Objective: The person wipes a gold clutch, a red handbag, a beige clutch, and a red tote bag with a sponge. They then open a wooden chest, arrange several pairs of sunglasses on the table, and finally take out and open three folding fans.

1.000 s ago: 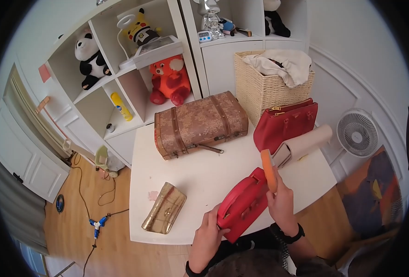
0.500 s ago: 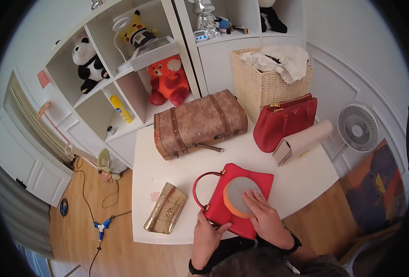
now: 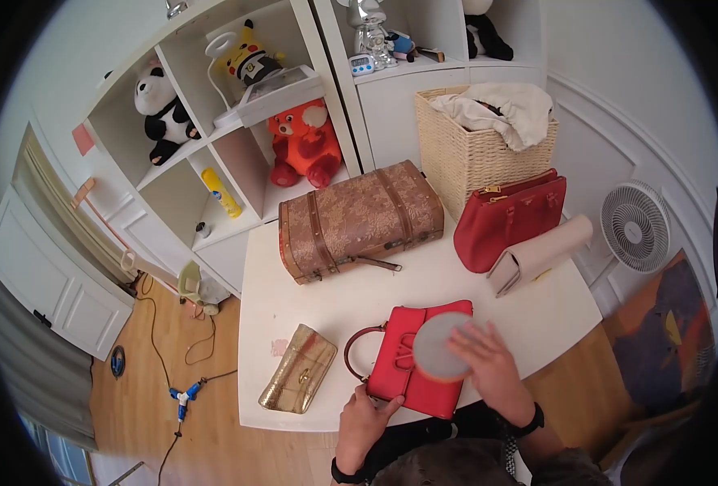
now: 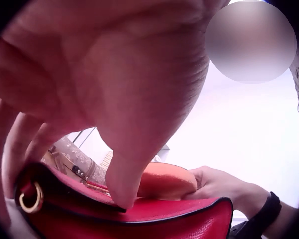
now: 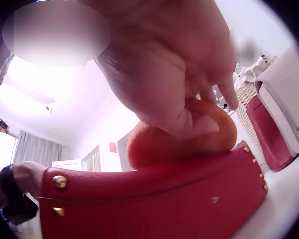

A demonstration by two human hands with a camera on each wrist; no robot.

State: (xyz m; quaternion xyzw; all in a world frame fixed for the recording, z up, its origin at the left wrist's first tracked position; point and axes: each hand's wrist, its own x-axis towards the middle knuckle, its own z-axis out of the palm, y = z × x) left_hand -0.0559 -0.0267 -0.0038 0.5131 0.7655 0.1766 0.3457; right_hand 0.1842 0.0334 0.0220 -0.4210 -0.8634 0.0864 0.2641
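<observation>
A red handbag (image 3: 393, 374) with gold hardware lies at the table's near edge, its curved handle (image 3: 348, 350) toward the left. My left hand (image 3: 365, 425) holds the bag's near left corner, thumb on the upper face and the other fingers hidden underneath. In my right hand (image 3: 493, 368) is a round sponge pad (image 3: 438, 348), grey on top and orange below. The right wrist view has the thumb pressed against the orange side of the pad, which meets the red leather. A metal emblem and narrow strap show on the bag's face, partly covered by the pad.
A gold clutch (image 3: 301, 371) lies left of the handbag. Behind stands a brown patterned trunk (image 3: 359, 219). To the right are a larger red handbag (image 3: 509, 227), a pale pink clutch (image 3: 541, 255) and a wicker basket (image 3: 489, 170). A white fan (image 3: 636, 227) stands beyond the table.
The bag was held up on edge with the pad raised beside it; now it lies flatter under the pad. Its emblem and strap have come into view, and the pad has shifted right.
</observation>
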